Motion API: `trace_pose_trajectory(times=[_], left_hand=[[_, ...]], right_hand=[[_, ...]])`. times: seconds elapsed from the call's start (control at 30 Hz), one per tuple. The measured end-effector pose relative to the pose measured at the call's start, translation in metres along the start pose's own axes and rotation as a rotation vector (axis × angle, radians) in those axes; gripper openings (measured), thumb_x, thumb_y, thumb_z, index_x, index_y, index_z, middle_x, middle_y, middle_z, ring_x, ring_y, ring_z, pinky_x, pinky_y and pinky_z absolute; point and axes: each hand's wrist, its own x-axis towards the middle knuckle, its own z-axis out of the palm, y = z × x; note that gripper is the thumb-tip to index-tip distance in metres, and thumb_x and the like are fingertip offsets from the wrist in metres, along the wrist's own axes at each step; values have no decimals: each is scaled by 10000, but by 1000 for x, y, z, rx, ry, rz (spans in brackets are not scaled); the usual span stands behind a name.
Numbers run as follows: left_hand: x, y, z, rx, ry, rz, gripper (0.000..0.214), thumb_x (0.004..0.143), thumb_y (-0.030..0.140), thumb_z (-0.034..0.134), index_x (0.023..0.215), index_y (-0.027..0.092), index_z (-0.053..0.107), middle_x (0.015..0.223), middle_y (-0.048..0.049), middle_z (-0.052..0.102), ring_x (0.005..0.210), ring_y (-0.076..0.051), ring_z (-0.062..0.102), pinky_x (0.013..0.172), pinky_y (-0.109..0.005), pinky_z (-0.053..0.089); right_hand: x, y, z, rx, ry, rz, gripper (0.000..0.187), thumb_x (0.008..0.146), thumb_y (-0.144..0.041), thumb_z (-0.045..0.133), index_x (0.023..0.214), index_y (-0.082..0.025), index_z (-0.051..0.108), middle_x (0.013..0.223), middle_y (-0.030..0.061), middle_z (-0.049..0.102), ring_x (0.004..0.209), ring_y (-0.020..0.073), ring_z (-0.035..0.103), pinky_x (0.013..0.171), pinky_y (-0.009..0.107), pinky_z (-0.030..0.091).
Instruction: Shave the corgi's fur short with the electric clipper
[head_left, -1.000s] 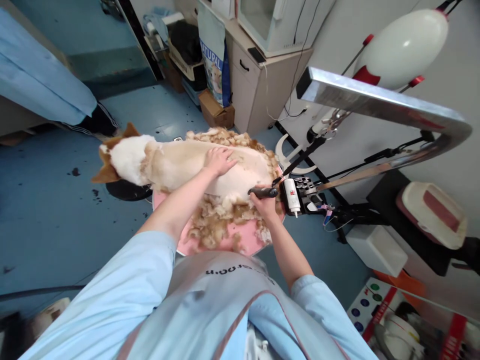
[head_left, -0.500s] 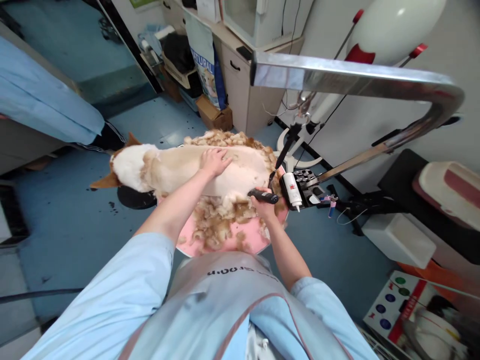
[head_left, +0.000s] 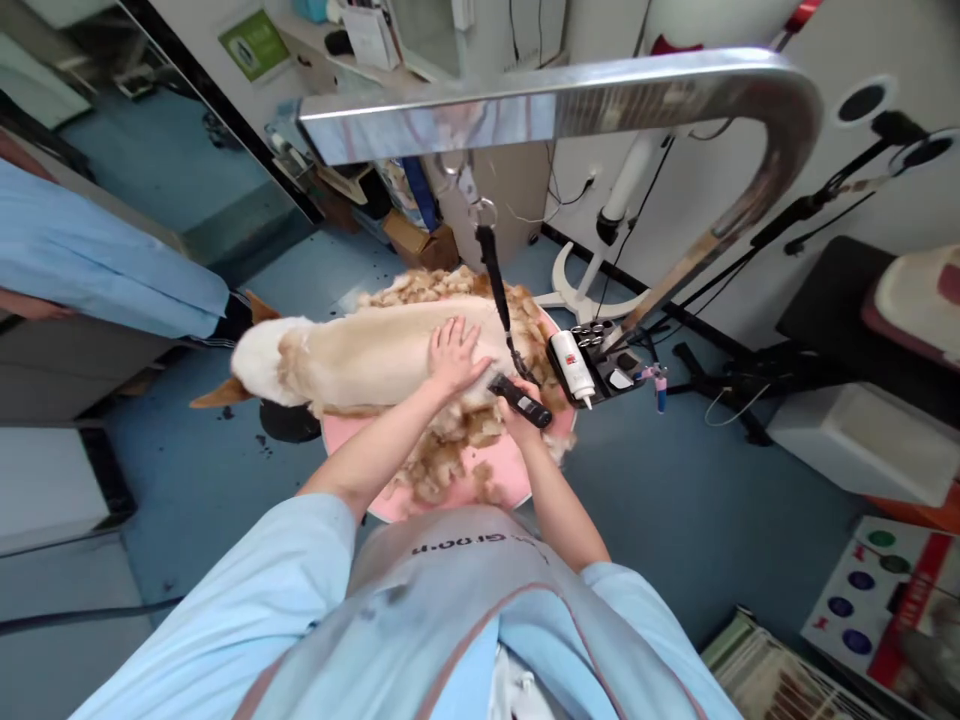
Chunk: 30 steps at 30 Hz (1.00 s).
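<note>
A dog (head_left: 367,352) with a white head and orange ears stands on a round pink table (head_left: 499,472), its head to the left and its back shorn close. My left hand (head_left: 454,357) lies flat on the dog's rump with the fingers spread. In my right hand (head_left: 519,412) are black hair clippers (head_left: 528,403), their blade end at the dog's hindquarters. Cut tan fur (head_left: 435,462) lies in clumps on the table in front of the dog and behind it. A black strap (head_left: 495,275) hangs down to the dog's rear.
A metal arm (head_left: 555,105) crosses above the table and holds the strap. At the table's right sits a black tool tray (head_left: 600,360) with a white bottle (head_left: 572,365). A person in a blue gown (head_left: 112,250) stands at the left.
My left hand has slid right along the dog's back, closer to the clippers. The clippers have tilted, their blade end now further up. My view has shifted, so the metal arm appears further left.
</note>
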Motion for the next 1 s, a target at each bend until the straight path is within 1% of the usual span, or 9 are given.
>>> trace_pose_trajectory(times=[0.13,0.23,0.37,0.53,0.67,0.77,0.87,0.93,1.0], left_hand=[[5,-8,-6,30,18,-3,733,875,592,547,1509,231,476,1637,-136,295,1505,-335,253,1215,-493,151],[3,-10,-9,52,30,-19,736,861,583,570,1504,237,482,1641,-133,286,1507,-330,250,1213,-487,161],[1,-13,-12,63,36,-32,740,848,574,592,1504,250,482,1641,-122,291,1498,-339,267,1208,-487,176],[-2,-13,-16,58,51,-29,730,847,574,596,1494,253,495,1648,-117,274,1498,-354,259,1206,-498,177],[-2,-1,-17,74,41,-6,722,846,558,609,1489,246,502,1643,-133,280,1491,-361,273,1196,-515,192],[-4,14,-17,62,40,50,695,852,543,607,1469,233,527,1633,-146,299,1483,-366,290,1198,-531,188],[-23,27,-13,3,50,139,679,828,527,633,1430,220,568,1623,-154,318,1486,-368,291,1214,-548,156],[-53,28,-8,-58,64,234,649,824,478,638,1415,215,582,1617,-164,327,1495,-367,284,1219,-568,133],[-94,19,2,-144,47,340,574,849,412,601,1386,210,607,1599,-173,357,1492,-356,301,1216,-578,153]], right_hand=[[-2,30,-4,17,30,62,278,758,-279,638,1014,-209,554,1066,79,668,1040,218,616,1026,445,487],[-11,47,-12,25,-4,146,290,741,-299,637,1003,-199,562,1036,75,670,995,214,613,994,439,498],[-30,42,-20,79,27,201,283,771,-325,633,1016,-196,577,1037,78,679,1001,220,619,986,444,498],[-31,19,-6,122,85,99,292,791,-321,656,1060,-227,588,1145,86,668,1108,230,613,1035,450,478],[-18,29,-1,83,101,113,306,773,-322,656,1051,-207,602,1107,91,680,1044,230,629,1011,446,487],[-27,44,-10,65,95,205,309,773,-367,643,1022,-188,611,1038,92,693,985,226,638,974,423,505],[-46,53,-23,103,49,320,291,756,-413,648,958,-205,631,995,78,709,970,231,653,944,408,524],[-55,57,-36,104,93,387,306,726,-429,673,931,-205,633,989,81,713,966,238,660,939,407,525],[-60,58,-54,73,198,423,356,712,-445,687,960,-197,622,1032,97,704,981,241,657,950,412,519]])
